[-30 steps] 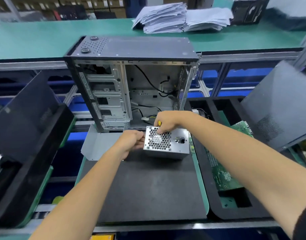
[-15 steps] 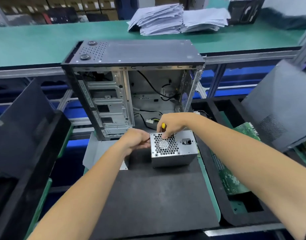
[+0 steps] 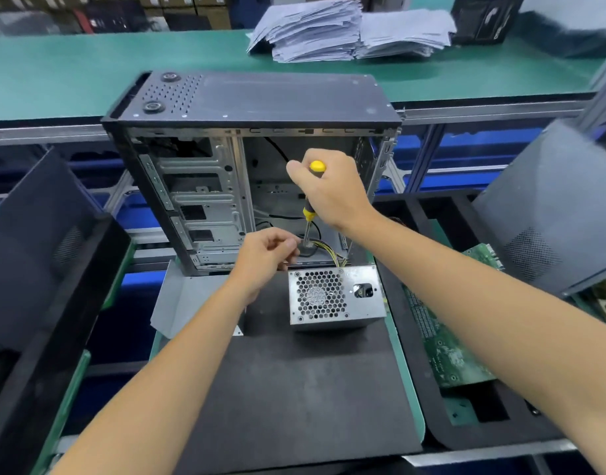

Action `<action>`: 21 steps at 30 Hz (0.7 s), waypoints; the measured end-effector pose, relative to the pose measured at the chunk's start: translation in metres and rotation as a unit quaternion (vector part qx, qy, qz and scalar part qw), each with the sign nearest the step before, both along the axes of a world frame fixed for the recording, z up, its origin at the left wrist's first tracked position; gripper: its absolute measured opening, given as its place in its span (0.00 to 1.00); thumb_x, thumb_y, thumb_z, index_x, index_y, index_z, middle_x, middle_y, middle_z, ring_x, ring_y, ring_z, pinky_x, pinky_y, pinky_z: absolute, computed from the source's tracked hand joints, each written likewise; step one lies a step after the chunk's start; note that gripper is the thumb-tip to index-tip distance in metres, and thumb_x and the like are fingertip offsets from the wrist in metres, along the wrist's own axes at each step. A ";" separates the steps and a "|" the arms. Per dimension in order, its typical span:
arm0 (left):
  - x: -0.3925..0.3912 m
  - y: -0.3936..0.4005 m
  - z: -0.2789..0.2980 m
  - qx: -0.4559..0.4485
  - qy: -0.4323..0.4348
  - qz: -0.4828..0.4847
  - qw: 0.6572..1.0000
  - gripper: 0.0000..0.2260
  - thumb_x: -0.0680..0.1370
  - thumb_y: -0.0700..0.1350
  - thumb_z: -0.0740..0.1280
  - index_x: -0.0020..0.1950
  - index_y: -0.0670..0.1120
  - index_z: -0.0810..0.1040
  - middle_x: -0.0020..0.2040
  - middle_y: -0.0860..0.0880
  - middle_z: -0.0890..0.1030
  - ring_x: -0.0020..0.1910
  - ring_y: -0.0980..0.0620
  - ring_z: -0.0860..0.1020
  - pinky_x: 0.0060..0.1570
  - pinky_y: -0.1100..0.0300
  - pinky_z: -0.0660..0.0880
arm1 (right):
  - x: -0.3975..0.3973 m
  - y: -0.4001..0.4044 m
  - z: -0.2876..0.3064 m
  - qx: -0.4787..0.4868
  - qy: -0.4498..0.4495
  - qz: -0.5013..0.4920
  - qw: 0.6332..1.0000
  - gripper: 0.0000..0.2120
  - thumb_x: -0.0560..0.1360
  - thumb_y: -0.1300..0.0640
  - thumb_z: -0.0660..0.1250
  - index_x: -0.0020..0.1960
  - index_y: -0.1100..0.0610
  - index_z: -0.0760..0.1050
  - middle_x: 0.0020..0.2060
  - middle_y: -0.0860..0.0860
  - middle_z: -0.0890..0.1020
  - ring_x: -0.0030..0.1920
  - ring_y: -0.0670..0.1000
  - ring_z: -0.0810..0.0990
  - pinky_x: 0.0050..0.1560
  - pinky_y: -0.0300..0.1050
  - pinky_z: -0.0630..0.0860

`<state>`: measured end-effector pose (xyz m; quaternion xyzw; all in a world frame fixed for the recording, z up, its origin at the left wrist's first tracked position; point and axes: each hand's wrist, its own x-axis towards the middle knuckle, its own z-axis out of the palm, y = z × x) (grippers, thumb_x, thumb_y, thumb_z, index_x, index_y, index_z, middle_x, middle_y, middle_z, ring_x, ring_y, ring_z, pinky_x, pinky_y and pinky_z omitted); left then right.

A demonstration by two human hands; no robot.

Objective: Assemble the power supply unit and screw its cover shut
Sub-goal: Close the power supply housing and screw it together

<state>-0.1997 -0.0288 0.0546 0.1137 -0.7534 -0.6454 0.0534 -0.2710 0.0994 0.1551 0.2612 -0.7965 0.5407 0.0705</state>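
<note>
The power supply unit (image 3: 336, 296) stands on the black foam mat (image 3: 294, 389), just in front of the open computer case (image 3: 253, 173), its honeycomb fan grille facing the camera and its yellow-and-black cables (image 3: 332, 255) running back into the case; bare mat lies in front of the unit as far as the near edge. The right hand (image 3: 330, 188) is clenched round the yellow handle of a screwdriver (image 3: 308, 214), held upright above the unit's rear left corner — the tip meets the left hand (image 3: 265, 257), whose fingertips are pinched together beside it, though whether they hold a screw cannot be told; a grey metal panel (image 3: 185, 303) lies flat left of the unit, a green circuit board (image 3: 445, 351) in the tray to its right.
</note>
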 end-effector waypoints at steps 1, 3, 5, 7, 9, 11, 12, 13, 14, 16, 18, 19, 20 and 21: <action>0.002 0.003 0.000 -0.017 0.008 0.004 1.000 0.06 0.79 0.36 0.65 0.45 0.43 0.81 0.36 0.48 0.81 0.33 0.57 0.78 0.33 0.65 0.75 | 0.001 0.000 -0.004 -0.010 0.003 -0.010 1.000 0.18 0.75 0.58 0.65 0.32 0.68 0.65 0.25 0.57 0.65 0.28 0.53 0.65 0.30 0.47 0.64; 0.007 0.013 -0.004 -0.054 0.021 0.026 0.998 0.08 0.79 0.37 0.64 0.43 0.46 0.79 0.35 0.48 0.80 0.32 0.58 0.77 0.33 0.64 0.74 | 0.003 0.001 -0.014 -0.015 0.009 -0.025 1.000 0.19 0.75 0.59 0.64 0.31 0.68 0.64 0.25 0.61 0.65 0.28 0.52 0.63 0.31 0.46 0.61; 0.019 0.032 -0.016 -0.123 0.037 0.044 0.991 0.08 0.80 0.40 0.63 0.42 0.50 0.75 0.35 0.51 0.79 0.33 0.59 0.75 0.35 0.65 0.72 | 0.003 0.003 -0.023 0.000 0.015 -0.030 0.999 0.19 0.75 0.59 0.64 0.29 0.65 0.62 0.25 0.58 0.63 0.29 0.51 0.60 0.31 0.43 0.59; 0.035 0.052 -0.030 -0.218 0.064 0.019 0.974 0.05 0.80 0.45 0.60 0.44 0.50 0.71 0.33 0.55 0.75 0.32 0.58 0.73 0.34 0.62 0.68 | 0.002 0.007 -0.029 0.023 0.015 -0.023 0.999 0.19 0.75 0.60 0.64 0.29 0.63 0.60 0.25 0.55 0.61 0.30 0.51 0.58 0.33 0.42 0.57; 0.040 0.059 -0.037 -0.300 0.086 0.005 0.950 0.07 0.80 0.48 0.57 0.45 0.48 0.71 0.33 0.53 0.75 0.33 0.51 0.74 0.33 0.54 0.68 | 0.000 0.008 -0.031 0.054 0.018 -0.009 0.998 0.18 0.74 0.61 0.64 0.29 0.66 0.61 0.26 0.56 0.61 0.31 0.52 0.58 0.34 0.44 0.57; 0.030 0.053 -0.037 -0.324 0.096 0.034 0.940 0.08 0.81 0.46 0.57 0.45 0.45 0.73 0.34 0.50 0.77 0.34 0.46 0.75 0.34 0.51 0.70 | 0.000 0.009 -0.030 0.071 0.022 0.000 0.997 0.18 0.74 0.60 0.63 0.30 0.65 0.62 0.26 0.55 0.62 0.31 0.52 0.59 0.35 0.45 0.59; 0.023 0.051 -0.034 -0.316 0.092 0.046 0.943 0.08 0.81 0.44 0.58 0.45 0.45 0.74 0.34 0.50 0.77 0.35 0.46 0.75 0.34 0.52 0.70 | -0.001 0.009 -0.028 0.069 0.024 0.000 0.997 0.18 0.75 0.60 0.63 0.30 0.64 0.62 0.25 0.54 0.62 0.31 0.52 0.59 0.35 0.44 0.60; 0.018 0.050 -0.031 -0.304 0.085 0.052 0.947 0.07 0.81 0.42 0.59 0.45 0.45 0.75 0.34 0.51 0.76 0.35 0.48 0.75 0.35 0.53 0.69 | -0.002 0.009 -0.026 0.062 0.025 -0.006 0.998 0.18 0.75 0.60 0.63 0.30 0.63 0.62 0.25 0.54 0.62 0.30 0.51 0.59 0.34 0.43 0.59; 0.013 0.050 -0.029 -0.290 0.080 0.055 0.952 0.07 0.81 0.40 0.60 0.44 0.45 0.75 0.34 0.52 0.75 0.35 0.50 0.74 0.35 0.55 0.68 | -0.003 0.010 -0.024 0.053 0.025 -0.015 0.998 0.18 0.75 0.59 0.63 0.30 0.64 0.61 0.25 0.54 0.61 0.29 0.50 0.58 0.33 0.43 0.59; 0.007 0.052 -0.028 -0.257 0.079 0.060 0.961 0.09 0.80 0.37 0.61 0.43 0.46 0.75 0.34 0.53 0.76 0.35 0.53 0.73 0.35 0.63 0.66 | -0.006 0.013 -0.021 0.034 0.019 -0.031 0.999 0.17 0.74 0.59 0.63 0.31 0.66 0.62 0.25 0.54 0.61 0.28 0.49 0.58 0.30 0.43 0.58; 0.003 0.052 -0.028 -0.222 0.081 0.066 0.969 0.09 0.79 0.35 0.62 0.44 0.47 0.77 0.37 0.53 0.78 0.38 0.55 0.75 0.36 0.69 0.68 | -0.008 0.015 -0.021 0.028 0.013 -0.052 0.998 0.17 0.74 0.58 0.63 0.32 0.66 0.63 0.24 0.53 0.63 0.27 0.49 0.60 0.29 0.44 0.60; 0.001 0.051 -0.028 -0.204 0.080 0.072 0.973 0.09 0.79 0.35 0.62 0.47 0.47 0.78 0.40 0.53 0.79 0.40 0.57 0.76 0.38 0.72 0.70 | -0.008 0.017 -0.021 0.029 0.012 -0.063 0.998 0.17 0.75 0.58 0.63 0.32 0.66 0.64 0.24 0.53 0.63 0.26 0.48 0.61 0.29 0.43 0.61; -0.001 0.051 -0.027 -0.187 0.079 0.080 0.976 0.09 0.79 0.34 0.62 0.50 0.46 0.79 0.42 0.52 0.80 0.42 0.59 0.77 0.41 0.74 0.71 | -0.010 0.019 -0.021 0.030 0.009 -0.073 0.997 0.17 0.75 0.57 0.63 0.32 0.65 0.65 0.23 0.52 0.64 0.24 0.47 0.63 0.28 0.43 0.64; -0.002 0.051 -0.027 -0.178 0.081 0.088 0.977 0.10 0.79 0.33 0.62 0.53 0.44 0.80 0.44 0.52 0.80 0.43 0.62 0.77 0.43 0.76 0.71 | -0.011 0.021 -0.021 0.025 0.005 -0.080 0.996 0.17 0.75 0.56 0.63 0.32 0.64 0.65 0.23 0.52 0.65 0.22 0.45 0.65 0.27 0.43 0.67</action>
